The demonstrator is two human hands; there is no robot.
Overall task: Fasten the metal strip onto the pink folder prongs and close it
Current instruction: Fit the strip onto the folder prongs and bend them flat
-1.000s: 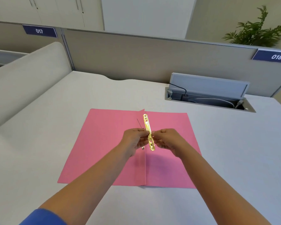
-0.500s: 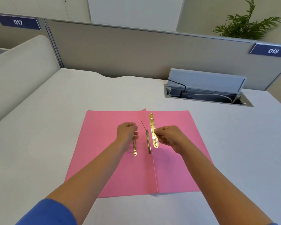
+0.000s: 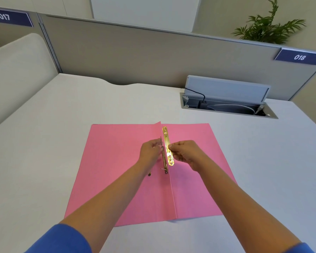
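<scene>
The pink folder [image 3: 117, 179] lies open on the white desk. Along its spine sits the fastener base [image 3: 165, 161], with one thin prong [image 3: 161, 141] standing up and another [image 3: 163, 168] bent sideways. My right hand [image 3: 186, 154] pinches the wide gold metal strip [image 3: 166, 136] at its middle, holding it lengthwise just right of the spine. My left hand [image 3: 150, 150] is closed, with its fingertips at the upright prong. The tip of a slim gold piece [image 3: 149, 174] pokes out below that hand.
An open cable box [image 3: 226, 106] with a raised grey lid and plugged cords is set into the desk at the back right. A grey partition [image 3: 135, 52] runs along the far edge, and a cushioned divider [image 3: 16, 70] borders the left.
My left hand has moved right from the left flap to the upright prong, carrying the slim gold piece. My right hand keeps the wide strip beside the spine.
</scene>
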